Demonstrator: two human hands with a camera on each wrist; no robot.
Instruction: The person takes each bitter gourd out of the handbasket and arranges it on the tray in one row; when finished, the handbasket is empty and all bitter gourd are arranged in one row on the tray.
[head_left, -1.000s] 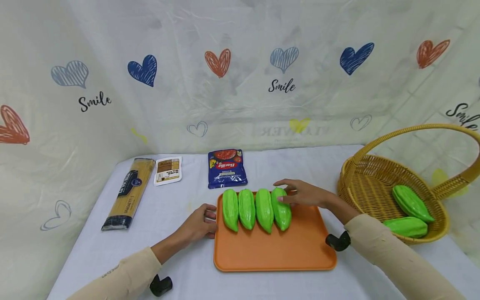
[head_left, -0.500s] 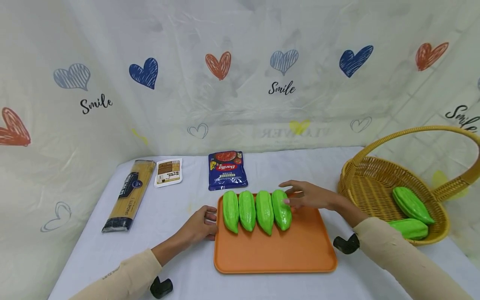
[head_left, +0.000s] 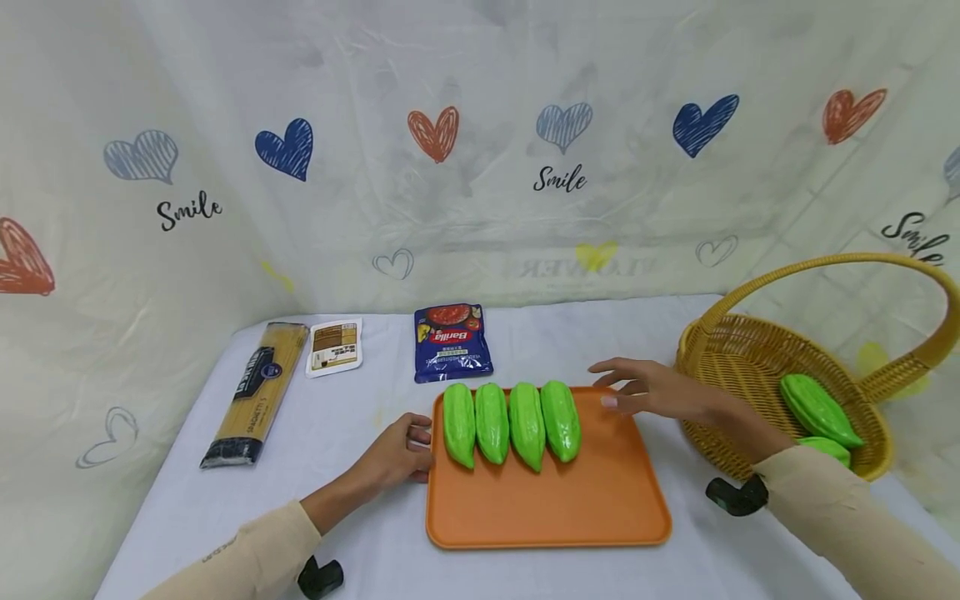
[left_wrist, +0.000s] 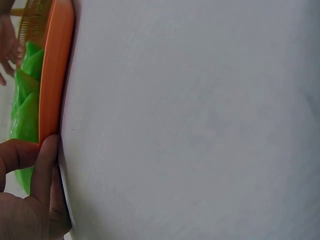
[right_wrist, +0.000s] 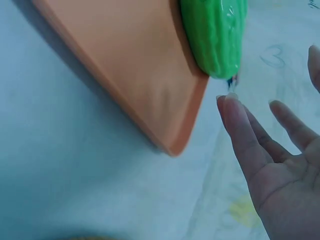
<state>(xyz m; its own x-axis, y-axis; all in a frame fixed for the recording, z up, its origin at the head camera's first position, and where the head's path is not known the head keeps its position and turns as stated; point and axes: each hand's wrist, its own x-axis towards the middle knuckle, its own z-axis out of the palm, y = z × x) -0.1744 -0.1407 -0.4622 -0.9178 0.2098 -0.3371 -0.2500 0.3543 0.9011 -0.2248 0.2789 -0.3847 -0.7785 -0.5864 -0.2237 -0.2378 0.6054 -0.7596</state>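
Note:
A row of several glossy green bitter melons [head_left: 527, 429] lies along the far left part of an orange tray [head_left: 555, 508]. At the tray's left edge my left hand [head_left: 397, 450] holds the rim; in the left wrist view its fingers [left_wrist: 46, 165] pinch the tray's side. My right hand [head_left: 652, 390] hovers over the tray's far right corner, fingers spread and holding nothing. The right wrist view shows this hand apart from the nearest bitter melon [right_wrist: 216, 40]. To the right, a wicker basket [head_left: 738, 342] contains two more bitter melons [head_left: 817, 408], one partly behind my right forearm.
Behind the tray lies a blue Barilla sauce pouch [head_left: 452, 343]. A spaghetti packet [head_left: 255, 396] and a small white-and-brown packet [head_left: 334, 347] rest at the left. The basket's tall handle [head_left: 832, 260] arches up at the right. A printed curtain [head_left: 480, 208] hangs behind the table.
My right hand has let go of the rightmost bitter melon and moved right, away from it, toward the basket. The left hand stays at the tray's edge.

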